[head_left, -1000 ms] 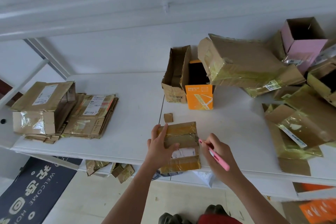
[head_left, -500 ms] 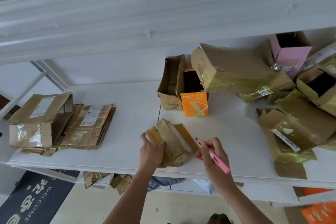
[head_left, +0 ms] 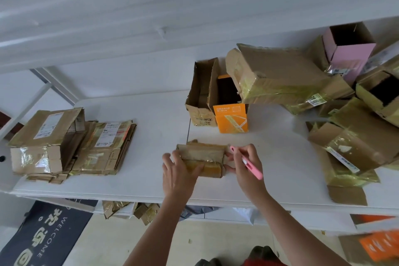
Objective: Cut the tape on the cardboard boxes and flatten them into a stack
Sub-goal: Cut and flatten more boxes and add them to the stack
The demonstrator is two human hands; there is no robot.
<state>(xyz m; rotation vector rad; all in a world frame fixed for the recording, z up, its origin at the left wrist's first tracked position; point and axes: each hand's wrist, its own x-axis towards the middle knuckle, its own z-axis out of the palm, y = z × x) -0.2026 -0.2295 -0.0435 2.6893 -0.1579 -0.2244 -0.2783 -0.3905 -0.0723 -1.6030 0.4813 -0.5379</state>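
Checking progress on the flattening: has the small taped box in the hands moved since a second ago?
Yes. The small taped box has been turned over and now sits nearer the orange box.

White table (head_left: pixel 151 181): flattened stack (head_left: pixel 71 147) left, small taped box (head_left: pixel 203 160) centre, unflattened boxes (head_left: pixel 302 84) right.

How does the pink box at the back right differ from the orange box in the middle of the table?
The pink box sits on the heap of boxes; the orange box stands on the table. The orange box has printed text on its front; the pink box's side is plain, with a label lower down. Both are open.
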